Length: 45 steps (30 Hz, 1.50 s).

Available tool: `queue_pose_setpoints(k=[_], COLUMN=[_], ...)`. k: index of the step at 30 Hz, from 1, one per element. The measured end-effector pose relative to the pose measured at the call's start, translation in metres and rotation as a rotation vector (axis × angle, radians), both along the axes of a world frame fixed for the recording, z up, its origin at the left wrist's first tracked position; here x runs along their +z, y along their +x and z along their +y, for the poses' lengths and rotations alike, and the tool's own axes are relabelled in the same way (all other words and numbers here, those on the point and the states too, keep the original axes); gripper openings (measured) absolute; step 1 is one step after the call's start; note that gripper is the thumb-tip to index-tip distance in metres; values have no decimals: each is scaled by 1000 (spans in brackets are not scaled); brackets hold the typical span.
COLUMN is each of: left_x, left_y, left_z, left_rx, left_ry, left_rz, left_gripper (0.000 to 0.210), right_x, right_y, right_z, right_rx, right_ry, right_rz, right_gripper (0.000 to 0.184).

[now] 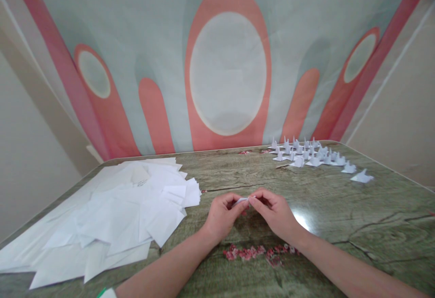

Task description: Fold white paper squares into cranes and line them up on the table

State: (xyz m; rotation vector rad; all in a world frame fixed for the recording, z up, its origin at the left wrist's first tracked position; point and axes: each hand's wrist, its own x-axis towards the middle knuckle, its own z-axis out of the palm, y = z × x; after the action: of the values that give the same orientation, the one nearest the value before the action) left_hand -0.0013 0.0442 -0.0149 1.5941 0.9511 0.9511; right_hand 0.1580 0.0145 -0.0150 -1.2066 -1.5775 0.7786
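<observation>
White paper (242, 199) sits between left hand (221, 214) and right hand (277, 211), pinched by both.

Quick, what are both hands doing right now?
Left hand: closed, pinching a small folded white paper.
Right hand: closed, pinching the same paper.

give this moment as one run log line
left hand: pinching small white paper | right hand: pinching same paper | table: white sheets at left, folded paper birds at far right
</observation>
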Motion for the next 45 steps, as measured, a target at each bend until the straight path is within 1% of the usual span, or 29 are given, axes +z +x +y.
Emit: queue_pose_setpoints(k=[5,8,12,19,26,31,38,45], left_x=[-1,-1,-1,-2,-1,1,0,-2], left_y=[-1,-2,-1,-1,-2,-1,0,0], left_z=[0,0,0,1,2,2,2,1], left_rx=[18,25,31,16,33,27,10,27], left_ry=[90,106,100,70,30,12,-18,27], left_rz=[122,148,151,157,116,97,52,75], left_gripper=[21,21,22,26,27,28,29,28], right_x=[1,1,0,-1,-5,-8,-3,-1], right_y=[-1,-2,-2,-1,-1,-1,-2,-1], right_z=[-1,-1,-1,1,3,3,1,0], right_rx=[-19,-20,-12,12,52,38,7,13], right_ry=[33,41,16,-75,-113,-108,-42,-46], right_rz=[-54,-83,-58,29,89,82,36,-11], right_gripper=[21,21,22,25,27,24,21,20])
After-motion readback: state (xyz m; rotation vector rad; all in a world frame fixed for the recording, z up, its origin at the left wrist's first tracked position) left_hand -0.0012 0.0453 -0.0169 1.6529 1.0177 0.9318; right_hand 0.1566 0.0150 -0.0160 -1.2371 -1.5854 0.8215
